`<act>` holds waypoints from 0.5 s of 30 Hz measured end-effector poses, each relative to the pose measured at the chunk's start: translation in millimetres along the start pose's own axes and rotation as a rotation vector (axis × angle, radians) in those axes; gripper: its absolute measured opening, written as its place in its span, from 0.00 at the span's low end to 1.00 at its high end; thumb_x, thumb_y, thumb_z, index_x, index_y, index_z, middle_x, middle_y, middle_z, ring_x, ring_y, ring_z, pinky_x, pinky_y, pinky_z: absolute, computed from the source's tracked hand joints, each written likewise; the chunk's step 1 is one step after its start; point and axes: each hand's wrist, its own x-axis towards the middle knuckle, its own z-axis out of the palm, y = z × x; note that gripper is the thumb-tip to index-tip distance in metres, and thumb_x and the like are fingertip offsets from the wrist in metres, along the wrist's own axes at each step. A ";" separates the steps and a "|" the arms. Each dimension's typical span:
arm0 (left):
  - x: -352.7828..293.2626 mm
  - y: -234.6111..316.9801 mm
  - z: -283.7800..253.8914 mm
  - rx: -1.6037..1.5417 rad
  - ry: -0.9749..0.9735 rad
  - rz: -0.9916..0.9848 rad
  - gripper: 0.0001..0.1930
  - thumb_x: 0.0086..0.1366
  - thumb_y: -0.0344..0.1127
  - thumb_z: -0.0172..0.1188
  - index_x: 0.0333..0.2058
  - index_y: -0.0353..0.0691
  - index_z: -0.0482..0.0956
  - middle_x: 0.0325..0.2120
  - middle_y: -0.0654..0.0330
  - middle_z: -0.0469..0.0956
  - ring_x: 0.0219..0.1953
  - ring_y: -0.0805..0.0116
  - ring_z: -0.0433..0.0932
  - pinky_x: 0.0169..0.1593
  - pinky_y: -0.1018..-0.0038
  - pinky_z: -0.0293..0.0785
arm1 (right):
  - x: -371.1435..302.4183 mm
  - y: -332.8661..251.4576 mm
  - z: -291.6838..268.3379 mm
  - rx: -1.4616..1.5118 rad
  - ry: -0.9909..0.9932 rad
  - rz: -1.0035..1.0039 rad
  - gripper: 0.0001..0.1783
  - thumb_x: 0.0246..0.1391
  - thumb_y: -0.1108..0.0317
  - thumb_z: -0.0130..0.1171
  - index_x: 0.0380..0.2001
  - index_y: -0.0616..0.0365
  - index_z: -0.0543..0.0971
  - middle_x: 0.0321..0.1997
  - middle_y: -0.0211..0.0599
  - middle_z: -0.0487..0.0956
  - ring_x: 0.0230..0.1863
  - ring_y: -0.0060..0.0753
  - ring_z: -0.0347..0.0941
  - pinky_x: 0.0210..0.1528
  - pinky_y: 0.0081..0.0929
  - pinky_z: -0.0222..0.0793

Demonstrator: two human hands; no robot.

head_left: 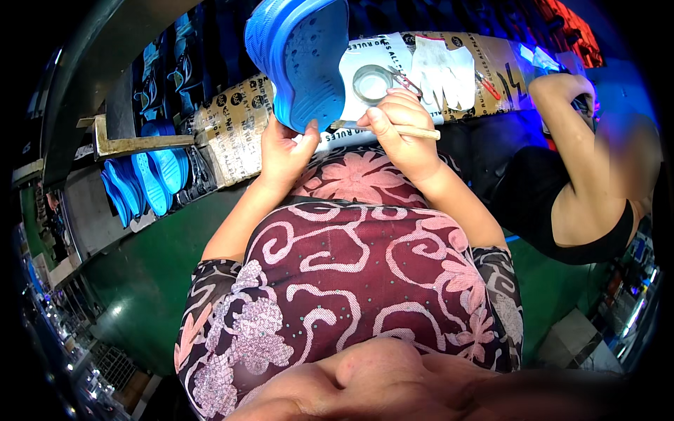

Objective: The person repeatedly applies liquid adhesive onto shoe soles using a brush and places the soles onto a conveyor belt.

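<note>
My left hand is closed on the lower end of a blue shoe sole, thumb on its edge. The sole is raised and tilted up, showing a dotted inner face. In my right hand a brush with a pale wooden handle is gripped between thumb and fingers. Its tip points left and is close to the sole's lower edge; whether it touches I cannot tell. Just beyond my right hand stands a round see-through container, with a red-handled tool beside it.
Cardboard covers the bench. White gloves and a red tool lie at the right. More blue soles stand at left, near a metal frame. A co-worker's arm reaches in on the right.
</note>
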 end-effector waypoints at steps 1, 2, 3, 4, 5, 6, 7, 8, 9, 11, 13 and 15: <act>-0.6 1.0 0.2 -0.006 -0.006 -0.001 0.17 0.54 0.23 0.54 0.44 0.33 0.64 0.31 0.61 0.72 0.31 0.78 0.71 0.36 0.81 0.68 | 0.5 0.9 1.0 -0.025 -0.010 -0.015 0.14 0.52 0.68 0.50 0.15 0.60 0.76 0.15 0.33 0.72 0.21 0.32 0.67 0.36 0.28 0.61; -1.0 1.3 0.5 -0.004 -0.004 -0.003 0.17 0.54 0.23 0.54 0.44 0.33 0.64 0.31 0.61 0.72 0.31 0.78 0.71 0.36 0.81 0.68 | 0.6 1.5 1.7 -0.049 -0.019 -0.030 0.14 0.51 0.68 0.51 0.15 0.59 0.76 0.16 0.33 0.72 0.21 0.32 0.68 0.37 0.29 0.61; -1.4 1.4 0.9 -0.005 0.014 -0.012 0.17 0.54 0.23 0.54 0.44 0.33 0.64 0.31 0.61 0.72 0.31 0.78 0.71 0.36 0.81 0.68 | -0.2 1.4 1.7 -0.047 -0.020 -0.029 0.14 0.51 0.68 0.51 0.15 0.59 0.76 0.16 0.33 0.72 0.21 0.32 0.68 0.37 0.29 0.61; -1.6 1.3 0.8 -0.005 0.035 -0.021 0.17 0.54 0.23 0.54 0.44 0.33 0.64 0.32 0.61 0.73 0.32 0.78 0.71 0.36 0.81 0.68 | -0.7 1.1 1.6 -0.059 -0.032 -0.020 0.14 0.52 0.68 0.50 0.15 0.59 0.76 0.15 0.33 0.72 0.21 0.33 0.68 0.39 0.29 0.61; -1.6 0.4 1.1 -0.003 0.037 -0.023 0.17 0.54 0.23 0.54 0.44 0.33 0.64 0.32 0.61 0.73 0.32 0.78 0.71 0.36 0.81 0.68 | -1.4 1.0 1.4 -0.070 -0.044 -0.012 0.14 0.52 0.67 0.50 0.15 0.59 0.76 0.15 0.33 0.72 0.21 0.33 0.68 0.40 0.30 0.61; -1.5 -1.0 1.6 -0.023 0.047 -0.016 0.18 0.54 0.23 0.54 0.44 0.33 0.64 0.32 0.60 0.73 0.31 0.78 0.71 0.36 0.80 0.68 | -2.2 1.2 0.9 -0.067 -0.045 -0.011 0.14 0.52 0.67 0.50 0.15 0.59 0.76 0.15 0.33 0.72 0.21 0.33 0.68 0.40 0.30 0.61; -1.1 -1.8 2.0 -0.043 0.056 -0.008 0.18 0.54 0.23 0.54 0.44 0.33 0.63 0.32 0.60 0.73 0.31 0.78 0.72 0.36 0.80 0.68 | -3.0 1.6 -0.2 -0.094 -0.034 -0.042 0.14 0.52 0.68 0.50 0.15 0.58 0.76 0.15 0.32 0.73 0.21 0.33 0.68 0.40 0.30 0.61; -0.8 -1.6 2.2 -0.041 0.056 -0.009 0.18 0.54 0.23 0.54 0.44 0.33 0.63 0.32 0.60 0.73 0.31 0.78 0.72 0.36 0.80 0.68 | -3.6 2.1 -0.9 -0.121 -0.023 -0.073 0.15 0.52 0.68 0.50 0.15 0.58 0.76 0.15 0.32 0.73 0.22 0.33 0.68 0.40 0.31 0.61; -0.4 -1.2 2.2 -0.041 0.059 -0.006 0.17 0.54 0.23 0.54 0.44 0.33 0.63 0.32 0.60 0.73 0.31 0.78 0.72 0.36 0.80 0.68 | -3.4 2.4 -1.4 -0.119 -0.022 -0.072 0.15 0.52 0.68 0.50 0.15 0.58 0.76 0.15 0.32 0.73 0.22 0.33 0.68 0.40 0.31 0.61; -1.0 -1.7 2.8 -0.041 0.064 -0.005 0.17 0.54 0.24 0.54 0.44 0.33 0.63 0.31 0.60 0.73 0.31 0.77 0.72 0.36 0.80 0.68 | -3.3 2.0 -3.1 -0.057 -0.005 -0.028 0.15 0.52 0.68 0.49 0.15 0.58 0.76 0.15 0.31 0.74 0.22 0.31 0.69 0.42 0.32 0.61; -0.6 -3.0 3.4 -0.045 0.067 0.030 0.17 0.54 0.23 0.54 0.43 0.33 0.63 0.32 0.60 0.73 0.32 0.77 0.72 0.37 0.80 0.69 | -1.7 3.2 -2.8 -0.054 0.016 -0.038 0.14 0.52 0.68 0.49 0.15 0.58 0.77 0.15 0.30 0.74 0.22 0.30 0.69 0.42 0.32 0.61; -0.9 -3.0 5.5 -0.048 0.074 0.030 0.17 0.54 0.22 0.54 0.43 0.34 0.64 0.32 0.60 0.73 0.32 0.77 0.72 0.37 0.80 0.69 | 0.1 4.1 -1.5 -0.052 0.039 -0.048 0.14 0.52 0.69 0.49 0.15 0.58 0.77 0.15 0.29 0.74 0.22 0.29 0.70 0.42 0.32 0.61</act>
